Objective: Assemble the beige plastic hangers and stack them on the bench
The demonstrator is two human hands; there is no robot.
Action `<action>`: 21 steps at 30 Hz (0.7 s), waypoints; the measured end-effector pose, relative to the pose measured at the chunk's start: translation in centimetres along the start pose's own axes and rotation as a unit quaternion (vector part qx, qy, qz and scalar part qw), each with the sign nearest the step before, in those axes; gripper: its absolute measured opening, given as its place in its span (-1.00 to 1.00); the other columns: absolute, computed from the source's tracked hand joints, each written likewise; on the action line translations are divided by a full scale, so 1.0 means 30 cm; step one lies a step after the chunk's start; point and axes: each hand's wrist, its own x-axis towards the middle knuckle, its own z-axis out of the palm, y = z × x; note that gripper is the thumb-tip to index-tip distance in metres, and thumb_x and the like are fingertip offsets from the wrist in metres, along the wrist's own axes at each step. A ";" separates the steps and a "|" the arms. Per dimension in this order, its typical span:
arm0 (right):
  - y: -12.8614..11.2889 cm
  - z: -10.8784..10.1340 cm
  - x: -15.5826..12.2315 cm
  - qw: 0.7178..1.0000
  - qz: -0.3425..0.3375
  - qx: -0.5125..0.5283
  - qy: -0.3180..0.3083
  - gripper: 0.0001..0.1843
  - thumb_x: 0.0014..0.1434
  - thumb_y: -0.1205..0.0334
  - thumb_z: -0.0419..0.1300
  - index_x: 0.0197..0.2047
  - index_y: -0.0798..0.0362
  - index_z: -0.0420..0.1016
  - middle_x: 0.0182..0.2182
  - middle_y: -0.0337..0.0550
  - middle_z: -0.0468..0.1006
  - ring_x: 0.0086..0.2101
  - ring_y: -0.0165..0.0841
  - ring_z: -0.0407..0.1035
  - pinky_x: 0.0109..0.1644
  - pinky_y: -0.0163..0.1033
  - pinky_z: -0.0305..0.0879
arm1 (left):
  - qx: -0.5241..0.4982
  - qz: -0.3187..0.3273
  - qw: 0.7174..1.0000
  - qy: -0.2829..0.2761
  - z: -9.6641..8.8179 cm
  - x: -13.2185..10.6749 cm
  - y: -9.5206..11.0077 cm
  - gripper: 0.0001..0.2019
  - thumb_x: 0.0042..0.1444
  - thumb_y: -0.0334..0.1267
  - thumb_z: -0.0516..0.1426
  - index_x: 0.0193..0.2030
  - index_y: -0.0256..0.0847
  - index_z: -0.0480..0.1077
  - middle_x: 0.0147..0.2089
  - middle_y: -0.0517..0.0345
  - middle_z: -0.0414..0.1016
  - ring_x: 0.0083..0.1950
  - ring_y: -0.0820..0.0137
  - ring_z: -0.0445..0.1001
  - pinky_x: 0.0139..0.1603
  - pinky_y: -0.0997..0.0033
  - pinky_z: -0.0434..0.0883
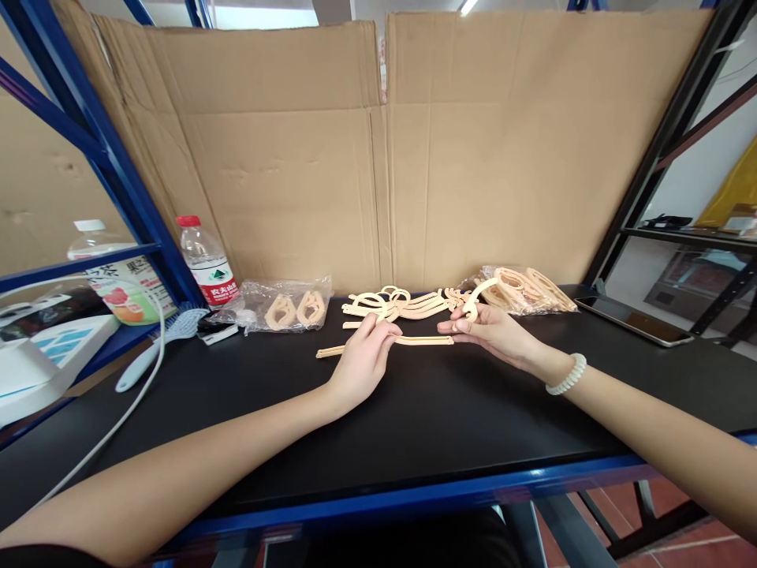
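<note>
My left hand is closed on a long, thin beige hanger bar, which sticks out on both sides of the fingers. Pinched in my right hand is a curved beige hanger hook, tilted up to the right. The bar's right end lies close to the right fingertips; whether they touch it I cannot tell. Just behind both hands, more beige hanger parts lie in a pile on the black table, partly hidden by the left fingers.
Beside the pile are a clear bag with two folded beige pieces and a fuller bag of them. A bottle, hairbrush and white cable are at left, a phone at right. Cardboard stands behind.
</note>
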 end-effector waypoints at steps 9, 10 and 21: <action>0.010 -0.014 0.013 0.997 -0.069 -0.037 0.014 -0.74 -0.02 0.17 0.39 -0.28 0.05 0.45 -0.18 -0.06 0.55 -0.14 -0.26 0.42 -0.41 -0.31 0.22 | 0.005 -0.012 1.000 0.008 0.001 -0.003 0.001 -0.82 0.32 -0.39 -0.09 -0.13 -0.16 0.32 -0.19 0.11 0.26 -0.21 0.37 0.36 -0.15 0.37 0.36; 0.010 -0.011 0.013 0.997 -0.072 -0.038 0.013 -0.74 -0.02 0.18 0.39 -0.26 0.06 0.48 -0.17 -0.04 0.54 -0.19 -0.29 0.41 -0.40 -0.29 0.23 | 0.006 -0.013 1.000 0.008 0.001 -0.003 0.001 -0.82 0.32 -0.39 -0.09 -0.13 -0.16 0.32 -0.19 0.11 0.26 -0.21 0.37 0.36 -0.15 0.37 0.36; 0.004 -0.022 0.013 0.997 -0.045 -0.032 0.058 -0.74 0.05 0.10 0.33 -0.20 0.04 0.62 -0.14 -0.08 0.47 -0.39 -0.44 0.31 -0.39 -0.27 0.38 | -0.001 0.002 1.000 0.019 -0.001 0.002 -0.002 -0.83 0.31 -0.43 -0.06 -0.13 -0.16 0.31 -0.20 0.13 0.25 -0.24 0.39 0.35 -0.17 0.38 0.35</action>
